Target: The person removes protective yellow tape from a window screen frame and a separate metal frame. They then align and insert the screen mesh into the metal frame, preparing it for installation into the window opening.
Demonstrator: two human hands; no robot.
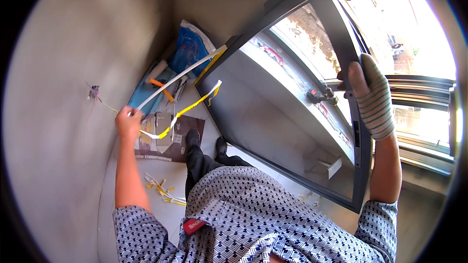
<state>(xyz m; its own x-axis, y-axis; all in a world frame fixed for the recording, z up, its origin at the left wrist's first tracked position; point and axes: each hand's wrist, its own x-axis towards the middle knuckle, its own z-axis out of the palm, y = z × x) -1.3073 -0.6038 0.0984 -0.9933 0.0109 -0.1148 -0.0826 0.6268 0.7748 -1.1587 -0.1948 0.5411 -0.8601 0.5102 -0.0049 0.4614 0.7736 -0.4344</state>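
My bare left hand (129, 124) is closed on a long white-and-yellow strip of tape (179, 77). The strip runs taut up to the edge of a dark grey window sash (361, 165), where a yellow stretch still lies along the frame. Its loose end (187, 109) dangles, twisted, from the same hand. My right hand (373, 95), in a striped work glove, wraps round the opposite side rail of the sash. The sash stands tilted in front of me, its glass pane (273, 117) inside the frame. The fingertips of my right hand are partly hidden behind the rail.
A blue bag (190, 51) leans in the corner beside an orange-handled tool (162, 89). Flattened cardboard (179, 134) and tape scraps (165, 192) lie on the floor. Wires stick out of a wall box (93, 91). A dark tool (319, 96) shows through the glass. A bright window opening (390, 19) is at right.
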